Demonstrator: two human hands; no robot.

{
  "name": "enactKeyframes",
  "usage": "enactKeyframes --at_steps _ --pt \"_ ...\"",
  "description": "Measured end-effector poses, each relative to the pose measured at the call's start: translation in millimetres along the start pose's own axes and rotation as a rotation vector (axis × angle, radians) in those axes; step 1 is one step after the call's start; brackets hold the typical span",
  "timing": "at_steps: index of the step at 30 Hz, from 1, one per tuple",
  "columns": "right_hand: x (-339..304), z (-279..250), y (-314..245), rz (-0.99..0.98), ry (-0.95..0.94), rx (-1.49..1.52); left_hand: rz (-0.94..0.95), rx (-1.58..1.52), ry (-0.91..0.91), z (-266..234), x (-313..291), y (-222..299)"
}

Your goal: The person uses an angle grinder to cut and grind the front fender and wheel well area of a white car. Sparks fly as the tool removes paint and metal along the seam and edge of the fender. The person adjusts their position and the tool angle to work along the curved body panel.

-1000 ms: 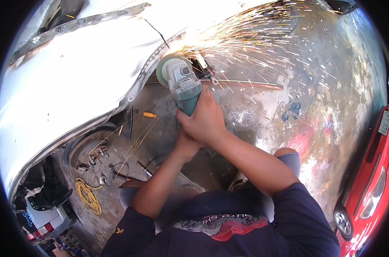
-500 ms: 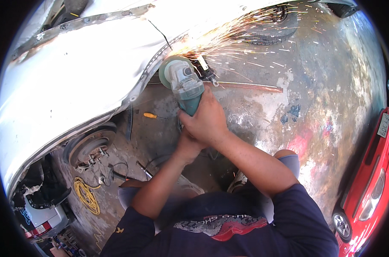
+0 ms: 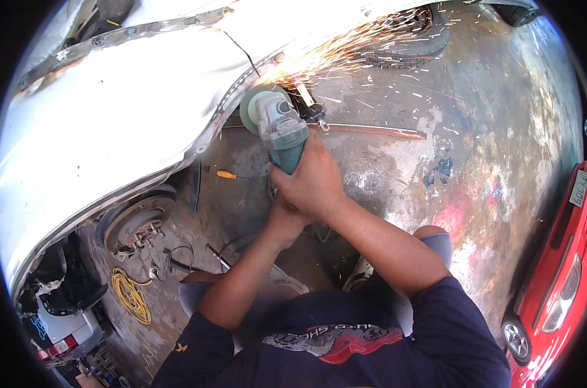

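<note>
Head view: both hands, right hand (image 3: 313,184) over left hand (image 3: 285,216), are clamping the green grinder (image 3: 277,126), steadying its disc against the white car panel (image 3: 112,123) edge, throwing sparks (image 3: 345,52).

Single head camera looks steeply down, close over both forearms.

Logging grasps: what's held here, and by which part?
A green angle grinder, gripped around its rear handle by the right hand; the left hand sits mostly hidden beneath it, seemingly bracing the right wrist.
</note>
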State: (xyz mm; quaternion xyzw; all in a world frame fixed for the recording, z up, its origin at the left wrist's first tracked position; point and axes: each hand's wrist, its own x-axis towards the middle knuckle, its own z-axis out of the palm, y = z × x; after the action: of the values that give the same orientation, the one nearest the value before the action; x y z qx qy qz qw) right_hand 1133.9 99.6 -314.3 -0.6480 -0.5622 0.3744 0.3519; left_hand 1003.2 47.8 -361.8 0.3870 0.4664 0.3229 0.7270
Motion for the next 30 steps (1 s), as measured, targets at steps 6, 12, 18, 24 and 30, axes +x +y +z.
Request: enactKeyframes --at_steps 6,12,18,24,30 --pt "-0.8 -1.9 -3.5 0.023 0.002 -0.010 -0.010 -0.078 -0.003 -0.1 -0.7 -2.1" --pt "-0.2 -1.4 -1.6 0.010 0.000 -0.016 0.034 -0.074 -0.011 2.0 -1.7 -2.5" --pt "0.2 0.8 0.4 0.023 0.029 0.009 0.019 -0.076 -0.017 7.8 -3.0 7.5" --pt "2.7 -0.1 1.3 0.005 0.025 0.037 0.064 -0.054 0.008 9.4 -2.8 5.1" --pt "2.1 -5.0 -0.9 0.029 -0.045 -0.012 -0.009 -0.063 0.034 9.0 -5.3 2.8"
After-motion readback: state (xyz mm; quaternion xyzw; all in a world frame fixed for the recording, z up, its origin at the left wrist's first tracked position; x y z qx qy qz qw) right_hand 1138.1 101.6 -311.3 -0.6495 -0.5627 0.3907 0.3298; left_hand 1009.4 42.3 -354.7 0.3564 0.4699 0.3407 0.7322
